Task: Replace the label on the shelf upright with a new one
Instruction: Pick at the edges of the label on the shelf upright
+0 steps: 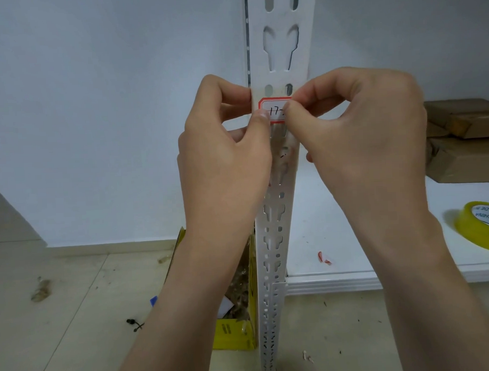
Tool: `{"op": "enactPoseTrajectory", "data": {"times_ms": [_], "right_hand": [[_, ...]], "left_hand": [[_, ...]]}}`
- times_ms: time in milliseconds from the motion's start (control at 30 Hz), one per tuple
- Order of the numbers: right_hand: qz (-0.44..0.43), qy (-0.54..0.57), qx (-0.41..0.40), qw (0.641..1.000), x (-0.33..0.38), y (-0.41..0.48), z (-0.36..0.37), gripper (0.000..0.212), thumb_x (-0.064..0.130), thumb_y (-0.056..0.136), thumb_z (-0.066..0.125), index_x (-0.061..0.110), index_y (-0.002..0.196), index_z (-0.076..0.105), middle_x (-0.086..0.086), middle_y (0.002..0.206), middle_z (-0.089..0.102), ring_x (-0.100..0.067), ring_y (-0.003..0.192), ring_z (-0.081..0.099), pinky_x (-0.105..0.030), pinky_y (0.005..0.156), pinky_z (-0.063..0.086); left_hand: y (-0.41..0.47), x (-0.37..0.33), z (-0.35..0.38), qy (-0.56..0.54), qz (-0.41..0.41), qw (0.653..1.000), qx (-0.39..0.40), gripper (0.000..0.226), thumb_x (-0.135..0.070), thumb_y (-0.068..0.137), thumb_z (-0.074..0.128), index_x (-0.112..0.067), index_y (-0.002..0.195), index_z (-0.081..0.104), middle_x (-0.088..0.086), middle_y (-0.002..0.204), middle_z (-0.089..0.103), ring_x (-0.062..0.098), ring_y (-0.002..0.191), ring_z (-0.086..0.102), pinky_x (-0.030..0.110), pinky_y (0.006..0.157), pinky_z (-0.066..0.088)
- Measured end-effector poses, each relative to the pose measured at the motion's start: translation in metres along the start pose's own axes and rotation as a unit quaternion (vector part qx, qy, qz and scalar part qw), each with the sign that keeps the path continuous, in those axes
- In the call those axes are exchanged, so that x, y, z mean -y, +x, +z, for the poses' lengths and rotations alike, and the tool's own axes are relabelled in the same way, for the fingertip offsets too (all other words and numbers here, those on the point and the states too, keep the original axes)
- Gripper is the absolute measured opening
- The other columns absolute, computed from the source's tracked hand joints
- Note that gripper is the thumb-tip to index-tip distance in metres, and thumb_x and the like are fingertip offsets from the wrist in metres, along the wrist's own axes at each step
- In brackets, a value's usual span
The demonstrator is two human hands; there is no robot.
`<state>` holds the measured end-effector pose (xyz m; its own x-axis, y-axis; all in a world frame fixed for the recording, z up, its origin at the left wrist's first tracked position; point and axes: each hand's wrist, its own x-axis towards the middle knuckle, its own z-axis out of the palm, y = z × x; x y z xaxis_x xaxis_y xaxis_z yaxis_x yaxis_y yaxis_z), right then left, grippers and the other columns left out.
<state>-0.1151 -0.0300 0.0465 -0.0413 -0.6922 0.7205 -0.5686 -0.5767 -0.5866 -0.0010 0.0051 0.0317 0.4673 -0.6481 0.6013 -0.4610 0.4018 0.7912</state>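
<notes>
A white slotted shelf upright (281, 57) runs top to bottom through the middle of the view. On it at hand height is a white label with a red border (275, 107), with "17" handwritten in black. My left hand (225, 147) grips the upright's left edge, and its thumb presses the label's lower left corner. My right hand (358, 130) pinches the label's right end between thumb and forefinger, hiding that end. Below the label, faint residue and a black mark show on the upright.
A white shelf board (352, 236) lies to the right with a yellow tape roll (483, 225), brown cardboard parcels (462, 142) and a small red scrap (323, 258). On the floor left of the upright stands a yellow box (235, 333) of shredded paper. Debris is scattered on the floor.
</notes>
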Motion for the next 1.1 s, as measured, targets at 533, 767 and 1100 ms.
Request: {"op": "enactPoseTrajectory", "data": {"times_ms": [533,767,1100], "right_hand": [[0.005,0.012,-0.026,1.0,0.0005,-0.0016,-0.0001,0.004,0.047,0.083,0.071,0.045,0.08,0.073,0.021,0.075,0.071,-0.02,0.077,0.071,-0.047,0.067,0.061],[0.012,0.024,-0.006,1.0,0.0007,0.0004,-0.0021,0.009,0.043,0.086,0.074,0.044,0.077,0.07,0.021,0.071,0.069,-0.008,0.065,0.069,-0.041,0.065,0.062],[0.003,0.042,-0.039,0.998,-0.0048,-0.0004,-0.0058,0.01,0.038,0.082,0.073,0.041,0.073,0.07,0.018,0.075,0.073,-0.012,0.065,0.071,-0.042,0.061,0.06]], "left_hand": [[0.0001,0.0003,-0.0008,0.001,0.001,1.0,0.005,0.021,-0.025,0.099,0.069,-0.034,0.092,0.052,-0.016,0.109,0.074,-0.011,0.091,0.071,0.027,0.079,0.064],[0.0,-0.0002,-0.0007,-0.002,0.001,1.0,0.006,0.02,-0.023,0.099,0.069,-0.033,0.093,0.053,-0.016,0.108,0.074,-0.01,0.089,0.071,0.028,0.079,0.064],[-0.0003,-0.0007,0.0002,0.004,0.002,1.0,0.005,0.02,-0.022,0.1,0.068,-0.032,0.093,0.052,-0.017,0.106,0.074,-0.009,0.087,0.072,0.029,0.077,0.064]]}}
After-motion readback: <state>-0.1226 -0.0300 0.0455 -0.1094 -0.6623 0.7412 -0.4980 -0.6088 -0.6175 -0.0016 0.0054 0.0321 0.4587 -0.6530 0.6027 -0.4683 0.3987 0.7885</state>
